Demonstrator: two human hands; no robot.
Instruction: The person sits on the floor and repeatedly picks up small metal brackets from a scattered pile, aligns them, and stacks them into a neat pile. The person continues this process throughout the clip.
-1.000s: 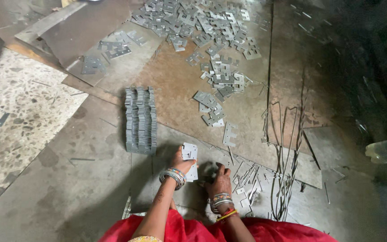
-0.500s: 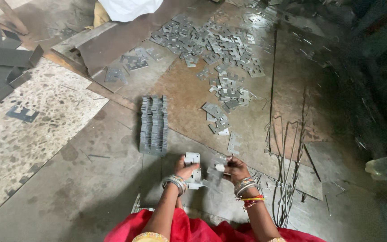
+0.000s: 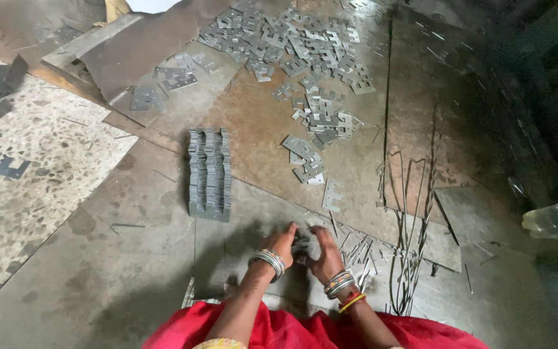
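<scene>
My left hand (image 3: 281, 238) and my right hand (image 3: 323, 251) are pressed together low in the middle, just above my red-clad lap. Both close around a small bunch of grey metal plates (image 3: 305, 244), which is blurred and partly hidden by the fingers. Bangles ring both wrists. A neat row of the same plates, standing on edge (image 3: 209, 171), sits on the floor a little ahead and to the left of my hands. One flat plate (image 3: 332, 192) lies just ahead of my right hand.
Loose notched plates lie scattered ahead (image 3: 318, 123) and in a bigger heap farther off (image 3: 285, 39). Thin bent metal strips (image 3: 408, 220) lie to the right. Large rusty steel sheets (image 3: 272, 123) cover the floor. Terrazzo floor (image 3: 27, 168) at left, a clear plastic bottle (image 3: 557, 221) at right.
The view has tilted down and nearer. My hands have come together over the plates; the pale plate my left hand held up earlier no longer shows flat.
</scene>
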